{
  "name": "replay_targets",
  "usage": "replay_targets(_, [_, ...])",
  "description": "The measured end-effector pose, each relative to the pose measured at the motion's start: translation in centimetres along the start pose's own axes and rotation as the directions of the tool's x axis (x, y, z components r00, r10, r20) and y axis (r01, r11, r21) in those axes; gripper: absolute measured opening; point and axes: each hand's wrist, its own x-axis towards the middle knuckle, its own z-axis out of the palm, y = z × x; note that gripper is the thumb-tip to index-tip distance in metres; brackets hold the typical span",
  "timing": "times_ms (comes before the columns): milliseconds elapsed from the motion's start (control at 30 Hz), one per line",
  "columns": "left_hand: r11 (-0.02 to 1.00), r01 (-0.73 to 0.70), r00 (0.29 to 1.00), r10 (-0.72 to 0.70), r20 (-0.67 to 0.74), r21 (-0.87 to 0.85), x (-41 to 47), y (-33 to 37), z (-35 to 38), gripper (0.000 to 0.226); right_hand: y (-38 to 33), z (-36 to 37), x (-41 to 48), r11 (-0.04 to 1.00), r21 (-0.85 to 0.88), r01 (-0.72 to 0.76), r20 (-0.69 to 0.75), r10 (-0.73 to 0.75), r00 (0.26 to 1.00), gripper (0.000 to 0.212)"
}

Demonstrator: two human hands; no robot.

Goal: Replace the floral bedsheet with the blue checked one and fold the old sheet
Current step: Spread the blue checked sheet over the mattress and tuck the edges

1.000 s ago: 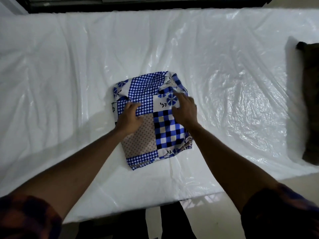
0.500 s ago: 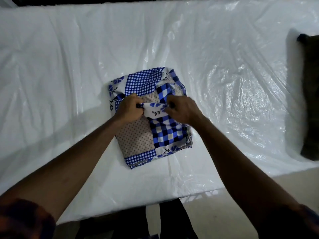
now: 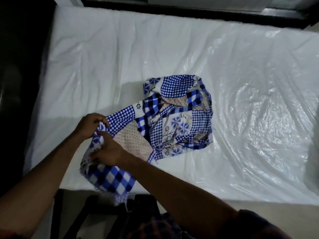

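The blue checked sheet (image 3: pixel 174 114), patched with flowers and beige dots, lies partly unfolded on the bare mattress (image 3: pixel 120 54), which is wrapped in shiny plastic. Most of it is still a loose bundle near the middle. One end is drawn out toward the near left edge and hangs over it. My left hand (image 3: pixel 89 125) grips that end's upper edge. My right hand (image 3: pixel 110 149) holds the same cloth just below, fingers curled into it. The floral sheet is not in view.
A dark bed frame (image 3: pixel 189 13) runs along the far side and dark floor lies left of the mattress. Pale floor (image 3: pixel 259 214) shows at the near right. My dark trousers stand against the near edge.
The tight folded square has been opened. Both hands pulled one end out to the near left, and my view shifted so the left end of the mattress shows.
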Motion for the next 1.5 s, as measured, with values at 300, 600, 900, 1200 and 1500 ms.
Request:
replay_targets(300, [0.970, 0.232, 0.964, -0.219, -0.150, 0.075, 0.8, -2.5, 0.2, 0.028, 6.9, -5.3, 1.1, 0.897, -0.367, -0.245, -0.443, 0.063, 0.894, 0.031])
replay_targets(600, [0.992, -0.029, 0.995, 0.017, 0.094, 0.122, 1.8, 0.3, 13.9, 0.083, 9.1, -15.3, 2.6, 0.694, -0.472, -0.544, -0.705, 0.073, 0.705, 0.107])
replay_targets(900, [0.951, 0.198, 0.952, -0.245, 0.185, 0.237, 4.0, 2.0, 17.5, 0.122, 10.4, -17.1, 5.0, 0.762, -0.395, -0.514, -0.772, 0.028, 0.635, 0.096])
replay_targets(1200, [0.888, 0.366, 0.911, -0.403, 0.087, 0.277, 6.0, 3.2, 19.8, 0.095, 13.1, -23.0, 1.7, 0.845, -0.132, -0.519, -0.945, 0.051, 0.323, 0.103])
replay_targets(1500, [0.891, 0.373, 0.921, -0.390, 0.014, 0.259, 6.1, 1.9, 20.4, 0.092, 12.5, -27.8, 0.2, 0.848, -0.274, -0.455, -0.904, -0.066, 0.422, 0.033])
